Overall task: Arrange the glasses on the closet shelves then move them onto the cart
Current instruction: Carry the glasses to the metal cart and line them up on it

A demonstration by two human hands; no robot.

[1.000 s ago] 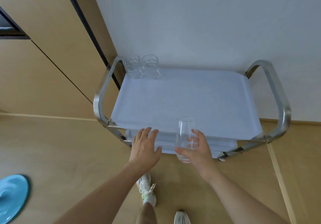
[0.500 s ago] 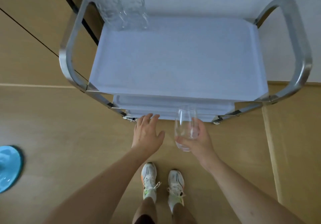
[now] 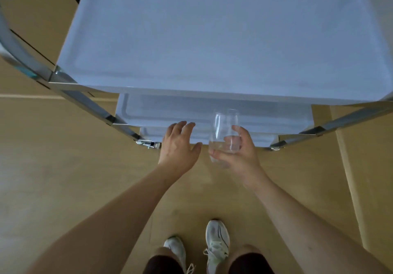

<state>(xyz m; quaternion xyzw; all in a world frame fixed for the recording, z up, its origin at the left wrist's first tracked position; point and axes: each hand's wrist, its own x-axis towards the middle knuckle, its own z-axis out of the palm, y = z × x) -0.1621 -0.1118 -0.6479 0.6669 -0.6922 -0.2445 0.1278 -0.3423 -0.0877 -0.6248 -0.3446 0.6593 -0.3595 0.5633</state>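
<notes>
Wooden floor (image 3: 63,178) and cart (image 3: 212,39) now loom closer; right hand (image 3: 240,156) still grips the glass (image 3: 225,133) beside the lower shelves, left hand (image 3: 178,146) open-fingered, so placement looks imminent.

Both hands (image 3: 212,148) and the glass (image 3: 224,133) have dropped toward the cart's (image 3: 191,39) lower shelves.

1. The cart's top tray (image 3: 212,39) overhangs the lower shelves (image 3: 170,107), blocking entry from above.
2. Slanted metal frame bars (image 3: 89,105) flank both sides; the front between them stays open.
</notes>
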